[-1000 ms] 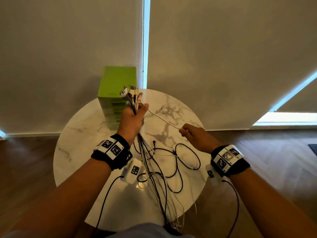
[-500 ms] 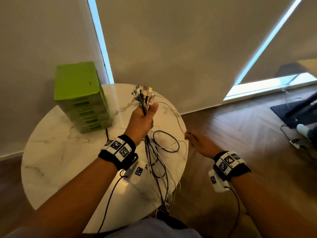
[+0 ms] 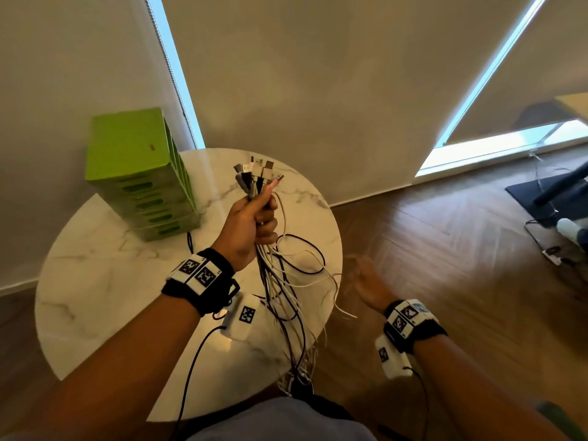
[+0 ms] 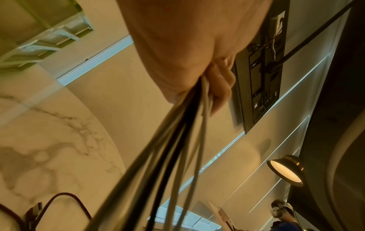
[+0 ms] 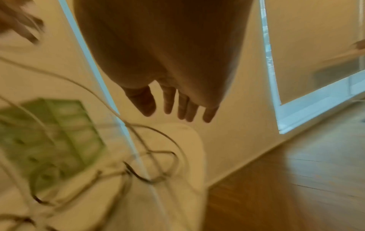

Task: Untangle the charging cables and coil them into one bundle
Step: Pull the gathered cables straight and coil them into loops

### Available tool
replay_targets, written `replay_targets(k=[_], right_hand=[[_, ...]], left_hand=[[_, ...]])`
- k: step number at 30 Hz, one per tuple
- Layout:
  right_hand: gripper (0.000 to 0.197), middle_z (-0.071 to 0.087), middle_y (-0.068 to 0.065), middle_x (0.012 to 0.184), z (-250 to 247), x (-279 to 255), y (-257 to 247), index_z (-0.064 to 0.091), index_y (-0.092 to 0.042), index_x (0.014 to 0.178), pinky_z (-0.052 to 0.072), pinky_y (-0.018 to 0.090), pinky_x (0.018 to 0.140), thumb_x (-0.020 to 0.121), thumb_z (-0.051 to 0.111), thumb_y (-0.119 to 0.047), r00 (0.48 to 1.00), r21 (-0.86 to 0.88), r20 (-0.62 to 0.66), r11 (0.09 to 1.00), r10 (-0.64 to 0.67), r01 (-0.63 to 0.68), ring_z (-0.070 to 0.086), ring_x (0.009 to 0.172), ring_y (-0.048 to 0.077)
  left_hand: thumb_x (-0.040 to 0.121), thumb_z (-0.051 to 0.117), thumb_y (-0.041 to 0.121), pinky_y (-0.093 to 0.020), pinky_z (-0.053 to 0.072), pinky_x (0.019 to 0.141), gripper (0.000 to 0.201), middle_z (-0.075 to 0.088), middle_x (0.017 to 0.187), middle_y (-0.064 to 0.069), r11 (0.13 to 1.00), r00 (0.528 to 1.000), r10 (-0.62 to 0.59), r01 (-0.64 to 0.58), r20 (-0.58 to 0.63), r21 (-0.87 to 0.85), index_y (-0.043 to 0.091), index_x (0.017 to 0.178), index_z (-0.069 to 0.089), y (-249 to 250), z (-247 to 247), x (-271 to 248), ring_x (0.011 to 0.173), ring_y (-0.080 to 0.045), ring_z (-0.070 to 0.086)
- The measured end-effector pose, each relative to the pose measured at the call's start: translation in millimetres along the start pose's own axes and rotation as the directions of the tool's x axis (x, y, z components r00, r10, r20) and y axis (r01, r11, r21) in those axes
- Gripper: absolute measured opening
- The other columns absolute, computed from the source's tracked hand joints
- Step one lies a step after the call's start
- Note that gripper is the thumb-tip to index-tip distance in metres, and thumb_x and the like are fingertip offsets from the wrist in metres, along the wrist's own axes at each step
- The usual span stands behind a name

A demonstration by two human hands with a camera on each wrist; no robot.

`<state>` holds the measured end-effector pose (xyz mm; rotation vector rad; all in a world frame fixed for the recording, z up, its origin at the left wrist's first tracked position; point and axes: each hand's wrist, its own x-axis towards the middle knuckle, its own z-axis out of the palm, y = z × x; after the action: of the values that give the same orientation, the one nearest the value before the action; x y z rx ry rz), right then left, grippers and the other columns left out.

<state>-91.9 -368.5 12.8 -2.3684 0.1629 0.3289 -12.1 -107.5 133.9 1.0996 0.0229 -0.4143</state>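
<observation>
While the plug ends are already gathered, the coiling itself looks unstarted. The left hand [image 3: 251, 224], center of the head view, is fisted around the charging cables [image 3: 280, 281] just below their connectors [image 3: 257, 173], which fan out above the fist; the left wrist view confirms fingers [image 4: 221, 87] curled tight on a sheaf of black and white strands. Below the fist the cables hang in loose loops over the right edge of the round marble table [image 3: 95, 281] and trail toward the bottom center of the frame, past the table's rim; I can't see where the far ends finish. Some loops cross each other lower center, so I'd judge untangling partly done at best; can't tell whether any real knots remain. The right hand [image 3: 366, 281], lower right of center and motion-blurred, has nothing in it: the right wrist view shows fingers [image 5: 169, 101] extended and spread, clear of the strands. Green drawer box [image 3: 133, 160] sits upper left on the table, uninvolved. Left to do, by my read: comb the slack straight, wrap into 1 bundle.
</observation>
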Motion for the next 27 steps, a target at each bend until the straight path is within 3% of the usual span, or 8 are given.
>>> replay_targets(k=[5, 8, 12, 15, 19, 22, 25, 27], right_hand=[[0.053, 0.055, -0.004, 0.141, -11, 17, -104, 0.039, -0.025, 0.147, 0.046, 0.034, 0.108, 0.099, 0.06, -0.024, 0.977, 0.523, -0.005, 0.832, -0.215, 0.186, 0.058, 0.125, 0.008], [0.047, 0.068, 0.005, 0.12, -16, 22, -140, 0.042, -0.021, 0.147, 0.052, 0.037, 0.102, 0.102, 0.056, -0.024, 0.957, 0.551, -0.019, 0.796, -0.289, 0.252, 0.068, 0.11, 0.015], [0.021, 0.068, 0.007, 0.095, -22, 24, -143, 0.063, -0.017, 0.119, 0.053, 0.054, 0.092, 0.105, 0.049, -0.025, 0.912, 0.466, -0.141, 0.787, -0.386, 0.405, 0.069, 0.09, 0.022], [0.017, 0.068, 0.002, 0.101, -31, 17, -133, 0.062, -0.01, 0.114, 0.05, 0.038, 0.098, 0.106, 0.047, -0.013, 0.884, 0.479, -0.063, 0.763, -0.463, 0.434, 0.065, 0.101, 0.017], [0.024, 0.069, 0.019, 0.109, -52, 3, -115, 0.061, -0.001, 0.088, 0.044, 0.021, 0.098, 0.097, 0.038, -0.005, 0.862, 0.559, 0.099, 0.745, -0.497, 0.365, 0.063, 0.112, 0.02], [0.043, 0.074, 0.009, 0.1, -48, 5, -96, 0.061, -0.004, 0.075, 0.046, 0.034, 0.103, 0.102, 0.042, -0.031, 0.894, 0.376, 0.234, 0.883, -0.383, 0.281, 0.066, 0.103, 0.022], [0.039, 0.071, -0.004, 0.093, -29, 10, -74, 0.064, -0.018, 0.095, 0.049, 0.05, 0.097, 0.093, 0.059, -0.056, 0.889, -0.143, 0.427, 0.958, -0.168, 0.25, 0.065, 0.092, 0.017], [0.043, 0.069, -0.009, 0.091, -16, 10, -68, 0.055, -0.025, 0.102, 0.046, 0.047, 0.096, 0.085, 0.065, -0.063, 0.926, -0.295, 0.352, 0.924, -0.133, 0.245, 0.063, 0.088, 0.011]], left_hand=[[0.092, 0.06, 0.039, -0.02, 0.016, 0.043, 0.032, 0.021, 0.058, 0.005, 0.997, 0.997, -0.066, 0.064, 0.045, 0.037, 0.016, 0.071, 0.053, -4, 7, -9, 0.047, -0.01, 0.015], [0.092, 0.059, 0.042, -0.022, 0.013, 0.045, 0.032, 0.023, 0.059, 0.004, 0.994, 0.996, -0.075, 0.07, 0.053, 0.088, 0.015, 0.074, 0.054, -8, 7, -10, 0.048, -0.01, 0.015], [0.103, 0.05, 0.038, -0.021, 0.021, 0.045, 0.033, 0.033, 0.062, 0.002, 0.999, 0.997, -0.023, 0.027, -0.069, 0.048, 0.009, 0.092, 0.061, -16, 3, -4, 0.047, -0.009, 0.025], [0.104, 0.049, 0.039, -0.023, 0.04, 0.045, 0.033, 0.039, 0.065, 0.0, 1.0, 0.977, 0.02, -0.017, -0.211, 0.015, 0.008, 0.102, 0.061, -18, 0, 2, 0.05, -0.013, 0.048], [0.103, 0.048, 0.041, -0.029, 0.053, 0.052, 0.055, 0.038, 0.068, 0.001, 0.997, 0.958, 0.066, -0.055, -0.278, 0.046, -0.002, 0.137, 0.048, -20, -9, 10, 0.065, -0.018, 0.061], [0.104, 0.049, 0.038, -0.022, 0.033, 0.045, 0.041, 0.033, 0.061, 0.005, 0.998, 0.97, 0.059, -0.059, -0.235, 0.006, 0.002, 0.118, 0.061, -22, -9, 13, 0.055, -0.012, 0.036], [0.105, 0.046, 0.037, -0.02, 0.023, 0.044, 0.037, 0.028, 0.059, 0.005, 0.996, 0.989, 0.053, -0.043, -0.138, 0.075, 0.012, 0.079, 0.052, -21, 0, 11, 0.052, -0.009, 0.024], [0.106, 0.044, 0.035, -0.021, 0.022, 0.048, 0.024, 0.026, 0.06, 0.006, 0.994, 0.997, 0.052, -0.047, -0.048, 0.1, 0.022, 0.092, 0.058, -22, 8, 9, 0.052, -0.009, 0.024]])
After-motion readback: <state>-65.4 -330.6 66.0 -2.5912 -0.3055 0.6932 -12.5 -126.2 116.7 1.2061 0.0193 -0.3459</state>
